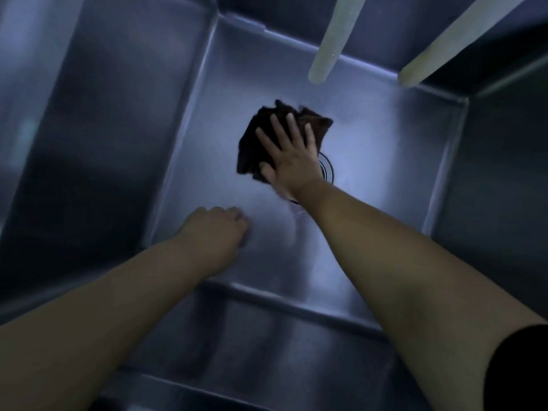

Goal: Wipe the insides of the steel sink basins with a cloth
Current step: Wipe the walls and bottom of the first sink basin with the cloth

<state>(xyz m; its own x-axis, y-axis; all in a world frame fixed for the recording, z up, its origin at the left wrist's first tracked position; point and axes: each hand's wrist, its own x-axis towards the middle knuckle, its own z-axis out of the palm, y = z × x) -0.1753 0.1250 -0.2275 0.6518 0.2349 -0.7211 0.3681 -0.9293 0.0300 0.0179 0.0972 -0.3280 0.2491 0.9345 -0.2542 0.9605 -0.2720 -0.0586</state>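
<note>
Sink basin (385,137): steel, deep, square-cornered, seen from straight above; the floor reflects a pale blue sheen, the walls on the left and right sides are darker.
Basin contents: one dark cloth (258,143), both hands, and the drain fitting; a faint streak of water lies on the floor just below the drain.
Drain (326,170): round metal ring in the middle of the basin floor, only its right edge showing; the rest is hidden under the right hand and the cloth.
Cloth position: flat on the basin floor, at the centre, overlapping the left side of the drain.
Cloth form: dark brown to black, crumpled and folded, edges ragged at the far side.
Cloth axis: long axis runs from near-left to far-right; the far-right corner points toward the basin's back-right corner.
Right hand (289,152): palm down on the cloth, fingers straight and spread wide, pointing toward the far wall; it presses the cloth onto the floor, no curl round it. Thumb lies at the cloth's near-left edge.
Left hand (216,229): on the bare basin floor, near-left of the cloth and apart from it; fingers curled under, knuckles up, holding nothing visible.
Sleeve (522,369): dark, at the right upper arm, lower right corner of the view.
Spouts: two pale tubes, left tube (329,54) and right tube (439,57), hang over the far side of the basin, ends well above the floor.
</note>
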